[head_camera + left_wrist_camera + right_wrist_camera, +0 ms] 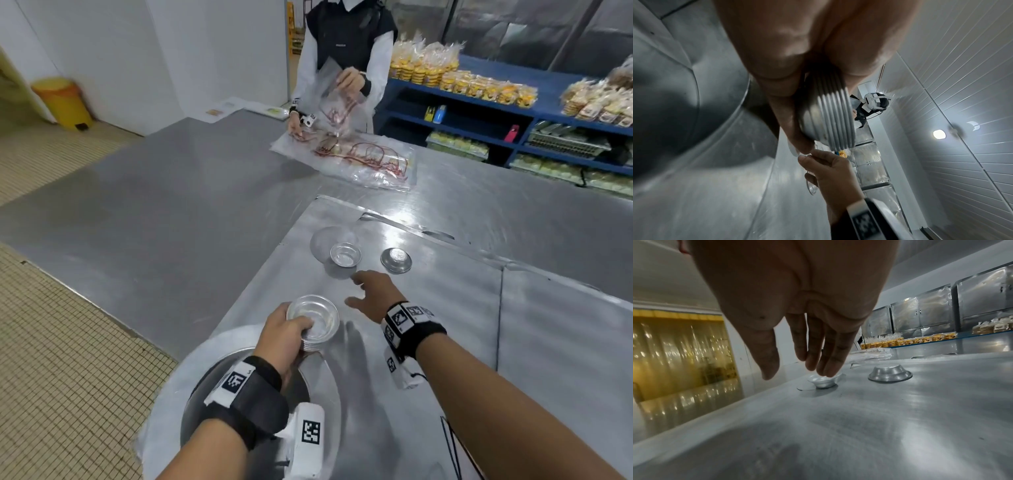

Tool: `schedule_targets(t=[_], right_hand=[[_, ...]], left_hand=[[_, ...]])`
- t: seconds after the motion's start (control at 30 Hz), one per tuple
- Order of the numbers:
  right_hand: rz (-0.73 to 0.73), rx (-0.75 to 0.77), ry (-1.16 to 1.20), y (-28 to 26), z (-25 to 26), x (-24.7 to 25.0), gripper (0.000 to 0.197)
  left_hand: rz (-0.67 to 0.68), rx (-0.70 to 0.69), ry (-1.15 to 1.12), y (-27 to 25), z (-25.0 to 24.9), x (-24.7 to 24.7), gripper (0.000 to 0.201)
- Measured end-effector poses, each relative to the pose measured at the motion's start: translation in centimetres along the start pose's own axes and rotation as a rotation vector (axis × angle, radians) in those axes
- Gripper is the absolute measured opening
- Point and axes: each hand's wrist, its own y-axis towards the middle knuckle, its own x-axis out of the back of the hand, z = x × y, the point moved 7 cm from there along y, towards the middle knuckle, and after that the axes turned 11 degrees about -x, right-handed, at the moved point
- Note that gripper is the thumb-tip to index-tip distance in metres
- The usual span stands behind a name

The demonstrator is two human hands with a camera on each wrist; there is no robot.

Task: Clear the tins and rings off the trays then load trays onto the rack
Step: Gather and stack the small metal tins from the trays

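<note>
My left hand [294, 325] grips a nested stack of several small round tins [313, 323], seen edge-on in the left wrist view as stacked tins [830, 120]. My right hand [370, 294] is open and empty, its fingers straight, hovering over the metal tray [445, 342]. Just beyond its fingertips [826, 371] an upright tin [345, 254] [823, 381] sits on a thin flat round piece [320, 240]. To its right an upturned tin [396, 260] [890, 374] rests rim down.
A large round metal basin [191, 377] lies under my left wrist at the table's near edge. A second tray [565, 342] adjoins on the right. Across the steel table a person [346, 78] handles plastic bags [359, 157]. Blue shelves [479, 89] hold packaged goods.
</note>
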Motion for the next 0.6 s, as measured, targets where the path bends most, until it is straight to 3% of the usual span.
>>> schedule_targets(t=[0.27, 0.37, 0.47, 0.53, 0.6], right_hand=[[-0.120, -0.115, -0.152, 9.2, 2.3, -0.9, 0.070], [-0.116, -0.182, -0.169, 11.1, 2.0, -1.3, 0.075], [-0.109, -0.202, -0.179, 11.8, 2.2, -1.2, 0.062], [-0.097, -0.206, -0.199, 11.8, 2.0, -1.1, 0.054], [-0.094, -0.218, -0.177, 11.5, 1.8, -0.7, 0.060]], left_hand=[[0.036, -0.010, 0.006, 2.2, 0.1, 0.9, 0.022], [0.045, -0.022, 0.035, 2.2, 0.3, 0.8, 0.024], [0.041, -0.019, 0.019, 2.2, 0.3, 0.9, 0.033], [0.041, -0.011, 0.017, 2.3, 0.5, 1.0, 0.028], [0.046, 0.000, 0.035, 2.4, 0.7, 1.0, 0.022]])
